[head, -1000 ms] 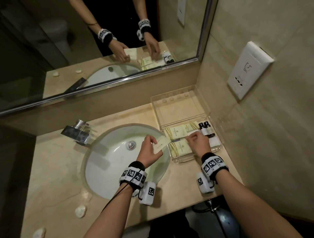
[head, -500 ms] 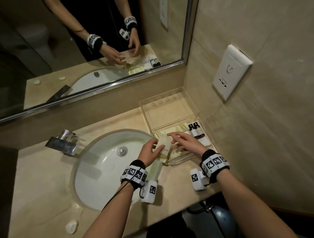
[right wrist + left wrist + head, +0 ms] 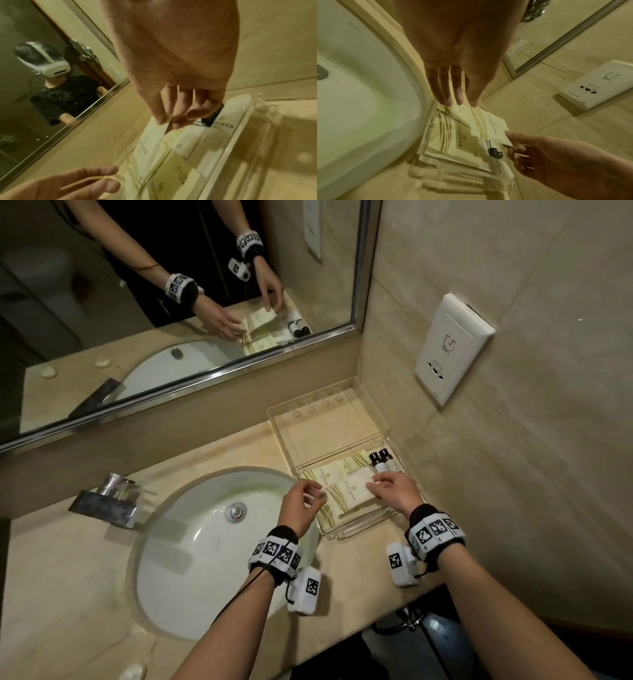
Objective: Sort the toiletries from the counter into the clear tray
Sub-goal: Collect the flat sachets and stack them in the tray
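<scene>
Cream paper sachet (image 3: 356,486), judged light, flimsy and best pinched by its right corner, lies atop the packets in the clear tray's (image 3: 346,534) near compartment, right hand (image 3: 394,491) pinching it, left hand (image 3: 301,503) loosely open, holding nothing.

The tray (image 3: 346,534) sits wedged in the counter corner, wall (image 3: 513,474) on its right and mirror (image 3: 171,302) behind; packets (image 3: 346,487) and two bottles (image 3: 381,462) crowd its near half, its far half bare, sink (image 3: 191,542) open to the left.
</scene>
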`<move>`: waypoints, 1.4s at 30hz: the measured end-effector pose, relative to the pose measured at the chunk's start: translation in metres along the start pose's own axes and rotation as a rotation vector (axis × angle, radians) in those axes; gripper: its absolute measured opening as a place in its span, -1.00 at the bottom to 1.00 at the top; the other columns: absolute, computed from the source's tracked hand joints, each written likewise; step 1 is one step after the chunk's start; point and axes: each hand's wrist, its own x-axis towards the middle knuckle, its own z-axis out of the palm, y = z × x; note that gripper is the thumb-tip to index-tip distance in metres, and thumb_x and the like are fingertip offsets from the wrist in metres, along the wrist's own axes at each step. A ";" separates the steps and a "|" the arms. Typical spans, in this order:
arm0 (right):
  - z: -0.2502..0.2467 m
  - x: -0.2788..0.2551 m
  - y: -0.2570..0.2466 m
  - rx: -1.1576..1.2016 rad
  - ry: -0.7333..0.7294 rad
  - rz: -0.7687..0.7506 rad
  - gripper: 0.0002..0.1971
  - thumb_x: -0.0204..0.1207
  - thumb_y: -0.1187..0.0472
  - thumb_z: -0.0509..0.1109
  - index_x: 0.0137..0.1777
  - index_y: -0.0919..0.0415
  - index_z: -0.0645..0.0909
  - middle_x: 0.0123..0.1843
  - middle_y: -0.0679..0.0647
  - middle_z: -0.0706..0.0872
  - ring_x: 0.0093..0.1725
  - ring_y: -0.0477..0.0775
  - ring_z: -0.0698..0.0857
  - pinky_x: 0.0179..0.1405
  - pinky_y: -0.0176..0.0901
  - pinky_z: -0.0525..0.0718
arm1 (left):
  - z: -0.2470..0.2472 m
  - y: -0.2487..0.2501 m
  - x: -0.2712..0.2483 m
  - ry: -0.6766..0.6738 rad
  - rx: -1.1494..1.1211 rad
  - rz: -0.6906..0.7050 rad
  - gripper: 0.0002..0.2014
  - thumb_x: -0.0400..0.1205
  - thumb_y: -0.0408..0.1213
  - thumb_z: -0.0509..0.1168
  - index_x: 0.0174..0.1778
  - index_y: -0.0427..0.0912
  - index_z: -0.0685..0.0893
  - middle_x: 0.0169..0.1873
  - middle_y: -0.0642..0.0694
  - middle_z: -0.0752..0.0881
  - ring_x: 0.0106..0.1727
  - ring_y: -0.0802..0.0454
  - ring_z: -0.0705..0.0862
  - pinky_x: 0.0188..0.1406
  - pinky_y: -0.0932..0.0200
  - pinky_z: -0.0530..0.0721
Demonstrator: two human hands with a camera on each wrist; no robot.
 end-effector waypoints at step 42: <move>0.061 0.051 -0.021 -0.112 0.109 -0.055 -0.87 0.42 0.39 0.53 -0.06 0.26 0.70 -0.23 0.04 0.74 -0.13 0.07 0.76 0.02 -0.06 0.76 | 0.011 -0.017 0.034 0.079 0.578 0.166 -0.65 0.40 -0.44 0.49 0.04 -0.11 0.59 0.11 0.00 0.59 0.08 -0.06 0.50 -0.14 0.22 0.44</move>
